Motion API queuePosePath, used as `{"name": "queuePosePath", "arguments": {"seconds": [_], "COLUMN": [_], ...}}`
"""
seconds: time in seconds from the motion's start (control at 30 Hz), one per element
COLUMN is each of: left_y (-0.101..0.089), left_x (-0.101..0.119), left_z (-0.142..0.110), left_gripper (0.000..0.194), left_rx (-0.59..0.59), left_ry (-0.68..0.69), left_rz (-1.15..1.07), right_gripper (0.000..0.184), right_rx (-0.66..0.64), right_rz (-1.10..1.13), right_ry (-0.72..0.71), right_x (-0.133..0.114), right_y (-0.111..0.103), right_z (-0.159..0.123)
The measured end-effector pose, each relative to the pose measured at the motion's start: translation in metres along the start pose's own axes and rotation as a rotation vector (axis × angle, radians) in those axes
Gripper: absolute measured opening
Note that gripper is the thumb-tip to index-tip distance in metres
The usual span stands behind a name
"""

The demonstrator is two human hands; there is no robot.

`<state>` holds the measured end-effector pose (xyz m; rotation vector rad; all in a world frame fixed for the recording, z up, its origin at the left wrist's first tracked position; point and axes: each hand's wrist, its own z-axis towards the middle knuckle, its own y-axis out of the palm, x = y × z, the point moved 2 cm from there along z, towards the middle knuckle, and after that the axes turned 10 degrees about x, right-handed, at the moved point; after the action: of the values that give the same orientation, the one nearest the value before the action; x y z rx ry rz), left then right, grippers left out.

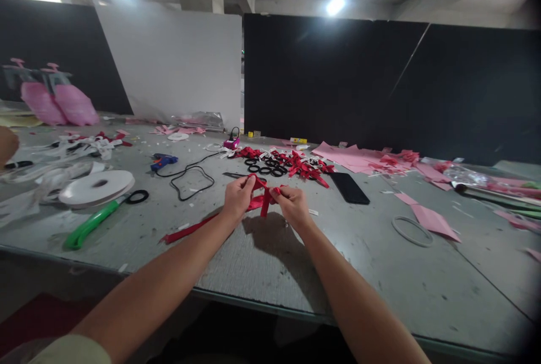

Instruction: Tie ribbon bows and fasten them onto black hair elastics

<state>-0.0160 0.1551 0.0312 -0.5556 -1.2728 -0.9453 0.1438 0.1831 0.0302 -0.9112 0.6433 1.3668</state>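
Observation:
Both my hands pinch a red ribbon [265, 204] above the grey table [270, 274]. My left hand [239, 198] is closed on a fold of it, thumb and forefinger pressed together. Close by, my right hand [291, 202] grips another part, and a short end hangs down between the hands. A red strip [190, 230] lies on the table to the left, partly behind my left forearm; whether it joins the held piece I cannot tell. Just beyond my hands is a pile of red bows [302, 165] with several black rings [270, 168].
On the left are a white ribbon roll [98, 186], a green-handled tool [93, 224], a blue glue gun [164, 161] and a black cord [186, 171]. To the right lie a black phone [350, 188], a pale ring [412, 231] and pink paper [349, 156]. Part of another person's hand [7, 144] shows at far left.

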Motion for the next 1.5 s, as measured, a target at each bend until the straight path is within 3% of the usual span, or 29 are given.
{"name": "queuePosePath", "arguments": {"seconds": [0.43, 0.63, 0.97, 1.3, 1.4, 1.5], "left_y": [0.002, 0.004, 0.007, 0.004, 0.005, 0.004], "left_x": [0.012, 0.007, 0.008, 0.018, 0.017, 0.013], "left_z": [-0.009, -0.009, -0.012, -0.016, -0.015, -0.012], "left_gripper": [0.042, 0.051, 0.049, 0.047, 0.041, 0.037], "left_rx": [-0.275, -0.406, -0.466, -0.451, -0.511, -0.477], "left_ry": [0.032, 0.028, -0.009, 0.074, 0.112, 0.124], "left_rz": [-0.013, -0.040, 0.006, 0.090, 0.105, 0.120], "right_gripper": [0.031, 0.041, 0.037, 0.029, 0.033, 0.041], "right_rx": [-0.096, -0.059, 0.116, 0.066, 0.038, 0.027], "right_rz": [0.092, 0.195, 0.124, 0.113, 0.177, 0.253], "right_ry": [0.079, 0.176, 0.143, 0.100, 0.126, 0.157], "right_x": [-0.013, -0.009, 0.000, -0.009, -0.010, -0.012], "right_y": [0.001, 0.002, -0.011, -0.004, 0.000, 0.001], "right_z": [-0.002, -0.002, 0.009, 0.004, 0.003, 0.003]}}
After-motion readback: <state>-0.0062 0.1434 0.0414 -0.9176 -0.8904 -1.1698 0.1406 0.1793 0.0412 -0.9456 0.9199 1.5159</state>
